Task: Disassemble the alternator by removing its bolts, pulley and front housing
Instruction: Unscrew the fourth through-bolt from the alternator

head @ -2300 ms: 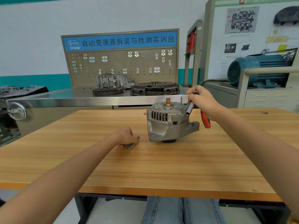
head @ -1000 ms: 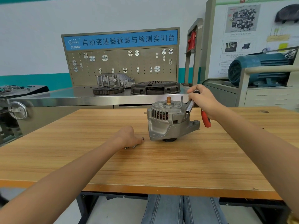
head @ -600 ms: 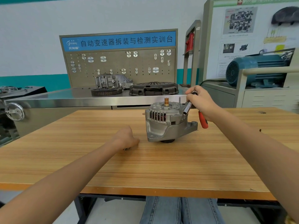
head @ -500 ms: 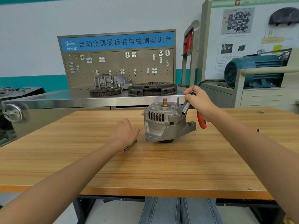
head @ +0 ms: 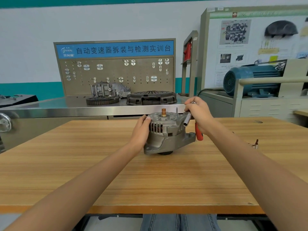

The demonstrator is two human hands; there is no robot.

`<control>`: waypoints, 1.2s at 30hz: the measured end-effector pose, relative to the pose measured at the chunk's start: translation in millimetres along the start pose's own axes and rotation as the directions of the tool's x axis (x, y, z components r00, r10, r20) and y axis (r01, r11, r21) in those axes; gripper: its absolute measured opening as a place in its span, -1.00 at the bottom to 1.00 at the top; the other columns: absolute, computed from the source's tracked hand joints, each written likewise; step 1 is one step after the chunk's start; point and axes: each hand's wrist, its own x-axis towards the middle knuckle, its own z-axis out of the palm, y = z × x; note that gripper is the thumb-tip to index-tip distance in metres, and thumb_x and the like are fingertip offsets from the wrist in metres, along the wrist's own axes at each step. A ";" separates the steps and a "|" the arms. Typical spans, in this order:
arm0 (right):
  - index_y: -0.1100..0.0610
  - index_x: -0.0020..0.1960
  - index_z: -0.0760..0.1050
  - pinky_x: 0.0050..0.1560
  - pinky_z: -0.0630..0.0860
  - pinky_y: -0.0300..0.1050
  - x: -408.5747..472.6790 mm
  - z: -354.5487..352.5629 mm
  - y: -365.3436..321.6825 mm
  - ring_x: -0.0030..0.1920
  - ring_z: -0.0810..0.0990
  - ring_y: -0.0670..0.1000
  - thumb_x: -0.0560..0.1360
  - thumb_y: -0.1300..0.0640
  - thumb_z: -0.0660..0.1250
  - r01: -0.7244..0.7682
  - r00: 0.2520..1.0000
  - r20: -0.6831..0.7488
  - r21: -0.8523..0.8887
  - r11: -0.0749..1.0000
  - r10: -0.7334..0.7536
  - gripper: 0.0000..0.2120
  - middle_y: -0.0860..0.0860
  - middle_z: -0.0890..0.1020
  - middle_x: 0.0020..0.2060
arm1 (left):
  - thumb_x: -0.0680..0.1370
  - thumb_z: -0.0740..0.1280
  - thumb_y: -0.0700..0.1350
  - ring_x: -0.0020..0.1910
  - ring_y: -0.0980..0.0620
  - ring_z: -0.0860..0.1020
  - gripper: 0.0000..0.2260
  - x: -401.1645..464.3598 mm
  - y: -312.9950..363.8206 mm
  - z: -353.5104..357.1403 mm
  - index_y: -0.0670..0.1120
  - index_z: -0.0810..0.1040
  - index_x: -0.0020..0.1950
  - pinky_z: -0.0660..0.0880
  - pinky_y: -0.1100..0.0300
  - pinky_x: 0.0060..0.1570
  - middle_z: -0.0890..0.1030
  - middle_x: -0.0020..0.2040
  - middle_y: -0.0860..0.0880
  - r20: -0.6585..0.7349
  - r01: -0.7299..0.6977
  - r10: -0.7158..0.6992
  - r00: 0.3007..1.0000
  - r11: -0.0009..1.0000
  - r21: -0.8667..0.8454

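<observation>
Open tabletop toward the wrists, blocked between the hands

The gap between the left hand (head: pixel 140 130) and right hand (head: pixel 199 114) was filled by the alternator (head: pixel 166 132). Bare wooden table (head: pixel 158 180) was left behind both wrists; small sockets (head: pixel 255 144) were seen well outside the right forearm.

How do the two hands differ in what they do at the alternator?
The left hand rests against the alternator on its left side, while the right hand does not touch the housing. The left hand holds no tool; the right hand grips a socket wrench with a red handle. The left hand sits lower; the right hand is raised near the top. Both are close to the alternator.
</observation>
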 end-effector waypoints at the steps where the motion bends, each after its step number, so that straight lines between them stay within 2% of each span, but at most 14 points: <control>1: 0.05 -0.21 0.41 -0.18 0.44 -0.18 -1.1 0.5 -0.3 -0.14 0.44 -0.02 0.45 0.39 0.17 -0.007 1.000 -0.018 0.020 1.000 0.007 -0.75 0.03 0.48 -0.13 | 0.65 0.05 0.05 0.09 0.24 0.41 -0.69 1.8 0.6 1.2 0.03 0.35 0.36 0.31 0.35 -0.06 0.44 0.27 0.10 0.006 0.005 -0.005 1.000 1.000 0.001; 5: 0.06 -0.24 0.40 -0.23 0.40 -0.21 -10.0 4.5 -2.2 -0.19 0.42 -0.05 0.49 0.35 0.17 0.020 0.998 -0.052 0.009 1.000 -0.019 -0.77 0.00 0.46 -0.21 | 0.64 -0.03 0.06 0.23 -0.01 0.42 -0.61 18.1 3.7 8.3 -0.06 0.36 0.37 0.32 0.08 0.25 0.47 0.29 -0.08 -0.005 0.108 -0.108 0.994 0.990 0.095; 7: 0.08 -0.25 0.41 -0.28 0.36 -0.22 -13.9 4.1 -4.9 -0.23 0.41 -0.07 0.49 0.33 0.17 0.036 0.999 -0.014 -0.027 0.999 -0.037 -0.78 0.00 0.47 -0.24 | 0.64 -0.05 0.05 0.19 -0.03 0.43 -0.62 24.1 10.9 9.6 -0.08 0.41 0.29 0.31 0.10 0.21 0.48 0.26 -0.11 0.020 0.180 -0.184 0.983 0.976 0.126; 9: 0.11 -0.24 0.45 -0.25 0.37 -0.20 -14.4 0.8 -8.0 -0.20 0.43 -0.07 0.47 0.33 0.18 0.031 0.999 0.025 -0.033 0.999 -0.030 -0.81 0.00 0.49 -0.23 | 0.65 -0.02 0.01 0.23 -0.05 0.40 -0.64 27.6 18.6 11.6 -0.09 0.37 0.35 0.27 0.14 0.12 0.44 0.31 -0.11 -0.025 0.196 -0.194 0.981 0.970 0.143; 12: 0.15 -0.11 0.47 -0.23 0.37 -0.21 -6.1 -2.0 -7.5 -0.15 0.45 -0.06 0.49 0.30 0.16 0.003 0.999 -0.041 -0.003 1.000 -0.003 -0.87 0.00 0.50 -0.18 | 0.64 0.06 0.06 0.37 -0.02 0.32 -0.57 13.9 26.8 20.6 -0.08 0.24 0.47 0.24 0.13 0.21 0.35 0.42 -0.05 -0.121 0.062 -0.044 0.992 0.987 0.150; 14: 0.15 -0.07 0.40 -0.26 0.36 -0.17 0.6 -2.3 -2.0 -0.13 0.47 0.02 0.53 0.27 0.13 -0.041 0.987 -0.153 0.029 0.999 0.045 -0.91 0.03 0.47 -0.17 | 0.61 0.13 0.12 0.38 0.07 0.30 -0.54 -12.4 30.8 31.0 -0.03 0.26 0.47 0.23 0.14 0.27 0.34 0.43 0.02 -0.058 -0.174 0.191 0.980 0.960 0.221; 17: 0.17 0.00 0.38 -0.36 0.22 -0.17 8.0 -3.7 8.2 -0.13 0.42 0.02 0.54 0.26 0.11 -0.089 0.939 -0.318 0.140 0.986 0.130 -0.90 0.09 0.47 -0.11 | 0.55 0.22 0.15 0.22 0.20 0.36 -0.57 -41.4 28.2 44.0 -0.02 0.39 0.35 0.32 0.19 0.24 0.44 0.25 0.10 0.176 -0.528 0.505 0.845 0.739 0.418; 18: 0.18 0.06 0.40 -0.37 0.21 -0.18 8.8 -5.5 11.2 -0.17 0.41 -0.01 0.54 0.25 0.12 -0.096 0.924 -0.351 0.165 0.982 0.149 -0.86 0.10 0.47 -0.08 | 0.55 0.24 0.15 0.14 0.24 0.38 -0.61 -42.4 27.6 45.4 -0.02 0.42 0.30 0.35 0.24 0.18 0.46 0.17 0.13 0.210 -0.554 0.519 0.829 0.707 0.441; 20: 0.19 0.12 0.41 -0.31 0.25 -0.16 10.7 -9.6 16.9 -0.19 0.41 -0.04 0.55 0.25 0.13 -0.106 0.902 -0.392 0.206 0.973 0.182 -0.82 0.07 0.47 -0.07 | 0.54 0.28 0.11 -0.07 0.26 0.44 -0.77 -39.5 35.1 45.0 0.01 0.46 0.09 0.41 0.28 -0.01 0.51 -0.02 0.14 0.182 -0.508 0.479 0.859 0.753 0.418; 22: 0.18 0.12 0.40 -0.20 0.29 -0.16 12.2 -11.8 20.7 -0.13 0.42 -0.01 0.55 0.26 0.14 -0.118 0.885 -0.416 0.234 0.965 0.209 -0.83 0.04 0.47 -0.09 | 0.51 0.31 0.15 -0.16 0.21 0.47 -0.76 -35.1 43.6 47.2 0.00 0.45 -0.05 0.40 0.25 -0.17 0.53 -0.15 0.10 0.124 -0.464 0.454 0.882 0.792 0.398; 25: 0.20 0.12 0.39 -0.24 0.31 -0.19 12.7 -12.1 23.6 -0.15 0.43 -0.03 0.53 0.30 0.15 -0.104 0.864 -0.452 0.270 0.957 0.221 -0.82 0.01 0.45 -0.14 | 0.43 0.29 0.32 -0.10 0.15 0.46 -0.60 -34.2 48.8 57.8 0.01 0.44 0.01 0.42 0.23 -0.13 0.51 -0.09 0.10 0.101 -0.461 0.487 0.868 0.712 0.530; 28: 0.13 0.04 0.32 -0.17 0.35 -0.16 13.3 -14.2 21.7 -0.06 0.42 0.01 0.55 0.28 0.14 -0.117 0.846 -0.472 0.293 0.949 0.249 -0.89 0.04 0.44 -0.07 | 0.47 0.23 0.32 0.00 0.09 0.44 -0.58 -32.8 48.9 63.2 0.03 0.50 0.10 0.41 0.14 -0.01 0.49 -0.05 0.06 0.100 -0.441 0.497 0.862 0.636 0.634; 31: 0.12 0.01 0.30 -0.14 0.32 -0.11 13.8 -18.1 20.3 -0.08 0.42 0.02 0.56 0.26 0.11 -0.123 0.837 -0.489 0.266 0.956 0.244 -0.92 0.04 0.44 -0.09 | 0.50 0.25 0.25 -0.01 0.10 0.44 -0.65 -29.4 49.4 57.9 0.03 0.53 0.09 0.42 0.13 -0.01 0.50 -0.06 0.05 0.131 -0.461 0.488 0.863 0.654 0.600; 36: 0.10 -0.01 0.31 -0.36 0.28 -0.22 13.5 -19.1 19.1 -0.24 0.39 -0.09 0.56 0.24 0.11 -0.114 0.858 -0.461 0.258 0.959 0.226 -0.93 -0.05 0.41 -0.24 | 0.50 0.29 0.13 -0.12 0.20 0.46 -0.81 -25.2 50.4 35.2 0.04 0.51 -0.02 0.37 0.31 -0.19 0.52 -0.08 0.10 0.272 -0.547 0.476 0.837 0.690 0.475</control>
